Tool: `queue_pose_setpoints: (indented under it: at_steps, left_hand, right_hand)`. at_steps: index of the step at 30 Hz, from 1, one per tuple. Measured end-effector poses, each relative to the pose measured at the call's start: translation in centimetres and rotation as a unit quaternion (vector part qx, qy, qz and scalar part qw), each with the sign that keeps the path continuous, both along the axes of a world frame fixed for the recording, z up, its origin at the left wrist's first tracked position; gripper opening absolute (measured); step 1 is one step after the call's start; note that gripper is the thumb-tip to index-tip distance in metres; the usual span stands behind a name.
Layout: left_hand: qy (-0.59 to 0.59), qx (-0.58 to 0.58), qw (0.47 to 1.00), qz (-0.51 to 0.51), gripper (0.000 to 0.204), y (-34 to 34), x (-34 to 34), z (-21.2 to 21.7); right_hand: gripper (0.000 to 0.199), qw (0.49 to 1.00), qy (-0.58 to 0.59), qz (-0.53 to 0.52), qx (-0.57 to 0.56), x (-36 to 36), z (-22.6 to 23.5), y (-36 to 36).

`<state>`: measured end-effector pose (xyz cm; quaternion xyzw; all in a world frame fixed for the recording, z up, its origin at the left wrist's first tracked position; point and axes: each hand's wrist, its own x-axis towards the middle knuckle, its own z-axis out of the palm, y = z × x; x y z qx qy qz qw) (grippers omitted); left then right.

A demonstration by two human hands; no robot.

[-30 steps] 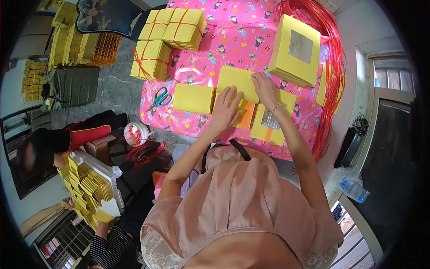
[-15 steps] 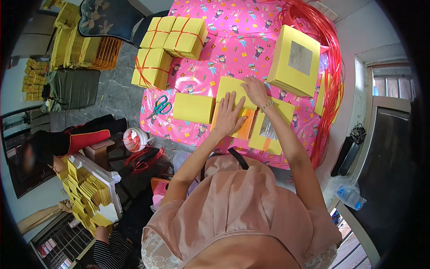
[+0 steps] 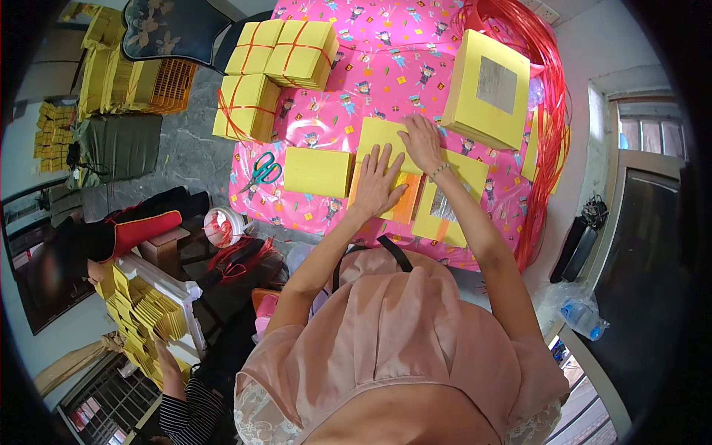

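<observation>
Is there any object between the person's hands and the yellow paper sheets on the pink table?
Nothing visible. The left hand lies flat on the yellow paper sheets, and the right hand rests on them too.

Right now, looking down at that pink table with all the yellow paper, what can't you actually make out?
- Head view: the orange sheet is largely covered by the left hand.
- The yellow paper sheet is partly hidden under the right hand.
- The patterned pink tablecloth: its cartoon figures are too small to tell.
- The near table edge is blocked by the person's peach blouse.
</observation>
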<state>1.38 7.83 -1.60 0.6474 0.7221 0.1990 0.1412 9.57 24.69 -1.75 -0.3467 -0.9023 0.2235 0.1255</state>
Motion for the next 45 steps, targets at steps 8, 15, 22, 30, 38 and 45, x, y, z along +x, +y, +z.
queue_pose_setpoints:
  at_steps: [8, 15, 22, 30, 38, 45]
  left_hand:
    - [0.017, -0.015, 1.0, -0.004, 0.079, -0.4, -0.3, -0.7]
    - [0.022, -0.021, 0.999, -0.014, 0.084, -0.5, -0.3, -1.0]
    - [0.004, -0.02, 1.0, -0.018, 0.087, -0.4, -0.7, -1.0]
    - [0.017, -0.007, 1.0, -0.017, 0.088, -1.4, -2.1, -1.3]
    - [-0.059, 0.002, 0.998, -0.011, 0.081, -1.6, -3.0, -0.6]
    - [-0.121, 0.191, 0.956, 0.19, 0.038, -1.0, 0.7, 1.1]
  right_hand:
    - [0.014, 0.997, 0.028, -0.029, -0.065, 3.9, 1.5, -6.9]
    - [0.012, 0.997, 0.036, -0.032, -0.067, 4.8, -0.3, -8.3]
    - [0.015, 0.999, 0.027, -0.029, -0.014, 4.6, -1.0, -8.3]
    - [0.021, 0.998, 0.025, -0.046, -0.046, 4.6, -1.4, -8.6]
    - [0.042, 0.999, 0.005, 0.027, -0.025, 5.1, -0.3, -7.6]
    - [0.031, 0.986, 0.02, 0.119, 0.117, 5.8, 0.1, -5.5]
